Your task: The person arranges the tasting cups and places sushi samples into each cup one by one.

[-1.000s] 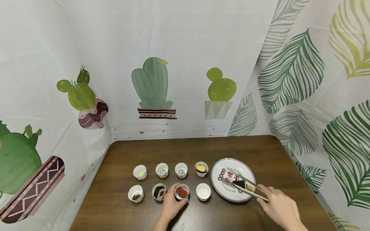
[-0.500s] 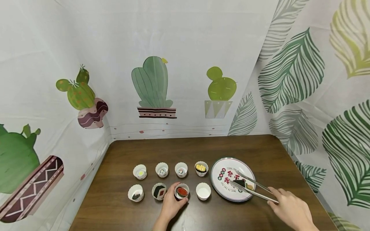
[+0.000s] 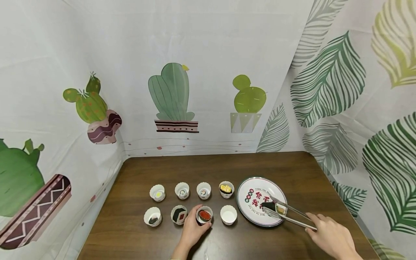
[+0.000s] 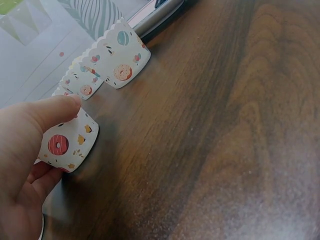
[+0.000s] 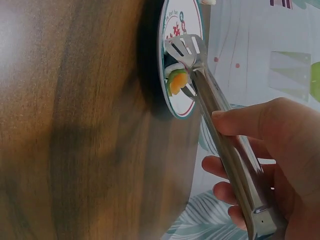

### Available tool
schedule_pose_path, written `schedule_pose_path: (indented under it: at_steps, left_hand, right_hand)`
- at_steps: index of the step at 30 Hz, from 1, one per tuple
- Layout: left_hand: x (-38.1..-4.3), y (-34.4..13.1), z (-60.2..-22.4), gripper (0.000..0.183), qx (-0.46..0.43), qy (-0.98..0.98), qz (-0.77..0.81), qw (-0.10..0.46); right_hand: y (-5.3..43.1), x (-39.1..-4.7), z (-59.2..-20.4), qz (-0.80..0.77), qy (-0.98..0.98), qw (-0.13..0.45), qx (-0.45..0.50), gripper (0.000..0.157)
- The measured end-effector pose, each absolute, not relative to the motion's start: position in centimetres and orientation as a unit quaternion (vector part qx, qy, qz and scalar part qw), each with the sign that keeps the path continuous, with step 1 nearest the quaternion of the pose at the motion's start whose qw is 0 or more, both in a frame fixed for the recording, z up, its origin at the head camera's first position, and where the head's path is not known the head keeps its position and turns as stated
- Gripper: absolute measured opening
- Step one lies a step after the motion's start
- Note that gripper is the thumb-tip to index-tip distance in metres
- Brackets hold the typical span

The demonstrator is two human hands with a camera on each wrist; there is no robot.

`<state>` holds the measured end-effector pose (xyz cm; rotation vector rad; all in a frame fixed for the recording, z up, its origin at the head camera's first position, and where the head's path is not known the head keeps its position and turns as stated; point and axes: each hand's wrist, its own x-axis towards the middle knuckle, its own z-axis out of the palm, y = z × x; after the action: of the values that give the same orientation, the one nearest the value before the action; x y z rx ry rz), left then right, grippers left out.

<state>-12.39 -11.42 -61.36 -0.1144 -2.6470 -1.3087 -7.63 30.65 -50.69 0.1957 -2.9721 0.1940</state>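
Observation:
On the right side of the head view, my right hand (image 3: 333, 234) holds metal tongs (image 5: 230, 150). The slotted ends of the tongs stand on either side of a sushi piece (image 3: 268, 206) with a black wrap and an orange-yellow end. Whether they touch it I cannot tell. That piece lies on a round white plate (image 3: 276, 189) with red characters. My left hand (image 3: 193, 229) grips a scalloped paper cup (image 4: 75, 140) between thumb and fingers. Inside this cup is a red-topped sushi piece (image 3: 204, 215); the left wrist view shows only the cup's outside.
An empty white cup (image 3: 228, 216) stands between the held cup and the plate. Several more cups form two rows, among them one with yellow-topped sushi (image 3: 225, 189) and one with a black-and-white piece (image 3: 179, 215). A patterned cloth (image 3: 208, 72) hangs behind the brown table (image 3: 156, 164).
My right hand and the tongs have drawn back to the right, and the tong ends have moved from the plate's middle to the sushi piece. My left hand keeps its place on the cup.

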Motion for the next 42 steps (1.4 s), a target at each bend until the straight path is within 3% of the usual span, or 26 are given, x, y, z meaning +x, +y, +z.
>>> schedule_pose_path:
  at_steps: [9,19,33,42]
  left_hand:
    - [-12.35,-11.4,-61.28,0.069,-0.035,-0.891,-0.444,0.091]
    - [-12.33,-11.4,-61.15,0.073,-0.04,-0.892,-0.44,0.092]
    - [-12.3,-11.45,-61.19,0.078,-0.041,-0.89,-0.447,0.079]
    - [-12.3,-11.49,-60.56,0.081,-0.058,-0.892,-0.438,0.098]
  right_hand:
    - [31.08,-7.72,-50.63,0.063,-0.993,0.077,0.068,0.039]
    - [31.2,-7.77,-50.36,0.076,-0.995,0.035,0.061,0.036]
    - [31.36,-7.6,-50.67,0.082,-0.994,0.026,0.063,0.036]
    - [31.09,-7.5,-50.77,0.093,-0.993,0.041,0.06,0.036]
